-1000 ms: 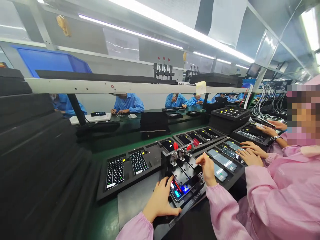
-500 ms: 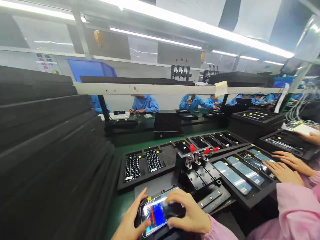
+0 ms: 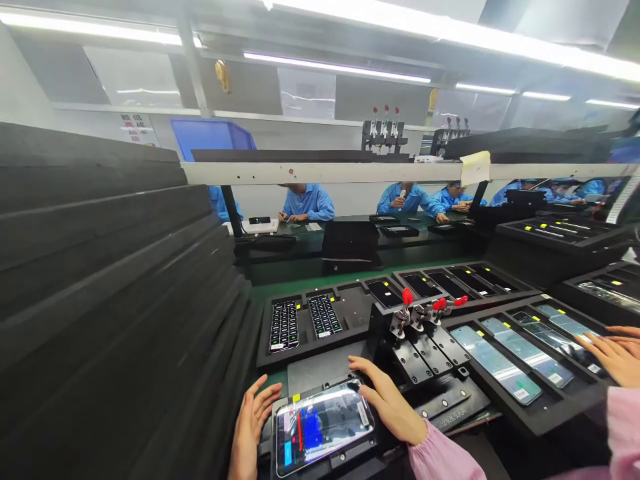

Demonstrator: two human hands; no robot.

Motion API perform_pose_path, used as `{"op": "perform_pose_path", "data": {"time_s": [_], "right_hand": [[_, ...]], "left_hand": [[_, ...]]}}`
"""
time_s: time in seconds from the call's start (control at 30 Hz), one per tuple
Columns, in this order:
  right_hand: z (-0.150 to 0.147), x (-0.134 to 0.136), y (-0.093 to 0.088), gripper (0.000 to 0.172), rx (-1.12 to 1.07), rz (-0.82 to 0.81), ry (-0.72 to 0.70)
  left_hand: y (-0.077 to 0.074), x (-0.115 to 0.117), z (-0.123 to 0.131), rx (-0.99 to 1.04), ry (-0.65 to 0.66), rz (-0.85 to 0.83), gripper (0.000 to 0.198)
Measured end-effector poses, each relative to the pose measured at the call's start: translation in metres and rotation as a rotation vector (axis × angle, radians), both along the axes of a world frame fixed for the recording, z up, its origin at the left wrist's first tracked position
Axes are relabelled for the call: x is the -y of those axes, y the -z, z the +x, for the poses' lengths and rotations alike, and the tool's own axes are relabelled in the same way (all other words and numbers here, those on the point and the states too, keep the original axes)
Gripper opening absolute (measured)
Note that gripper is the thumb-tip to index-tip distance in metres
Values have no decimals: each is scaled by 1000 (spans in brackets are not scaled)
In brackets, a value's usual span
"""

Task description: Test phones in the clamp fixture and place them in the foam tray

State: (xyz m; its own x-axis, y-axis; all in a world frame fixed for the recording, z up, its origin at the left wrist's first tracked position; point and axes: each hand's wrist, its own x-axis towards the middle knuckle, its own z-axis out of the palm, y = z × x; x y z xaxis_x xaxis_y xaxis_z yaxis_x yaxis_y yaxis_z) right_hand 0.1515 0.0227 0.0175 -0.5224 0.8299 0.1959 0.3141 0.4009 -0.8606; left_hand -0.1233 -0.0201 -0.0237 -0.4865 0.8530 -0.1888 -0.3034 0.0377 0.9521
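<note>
A lit phone (image 3: 325,430) with red and blue blocks on its screen and a yellow tab lies tilted in a black fixture (image 3: 350,459) at bottom centre. Beside the phone's left end is my left hand (image 3: 253,420), open, fingers apart and curved upward. My right hand (image 3: 387,400) is at the opposite end, fingers spread, a fingertip near or touching the phone's upper right corner. Just behind my right hand stands a black clamp fixture (image 3: 420,343) with red-tipped levers.
A tall stack of black foam trays (image 3: 115,320) fills the left side. Behind the fixture, a black tray (image 3: 355,313) holds phones. Another phone tray (image 3: 537,413) lies right, with a co-worker's hand (image 3: 613,353) over it. A white shelf beam (image 3: 350,173) crosses above.
My right hand has drawn back from over the screen to the phone's right end. My left fingers have lifted off its left end. The view has turned slightly left.
</note>
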Motion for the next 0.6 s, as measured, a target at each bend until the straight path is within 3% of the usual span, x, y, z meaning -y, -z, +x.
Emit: {"op": "perform_pose_path", "data": {"time_s": [0.1,0.2,0.33,0.6], "right_hand": [[-3,-8,3,55,95,-43,-55],[-6,-12,3,67,245,65,-91],[-7,-12,3,69,383,149,-142],[-2,-14,-2,69,378,102,-208]], "left_hand": [[1,2,0,-9,11,2,64],[0,6,0,-13,51,20,62],[-4,10,1,-19,72,31,60],[-5,13,3,-18,47,73,57]]}}
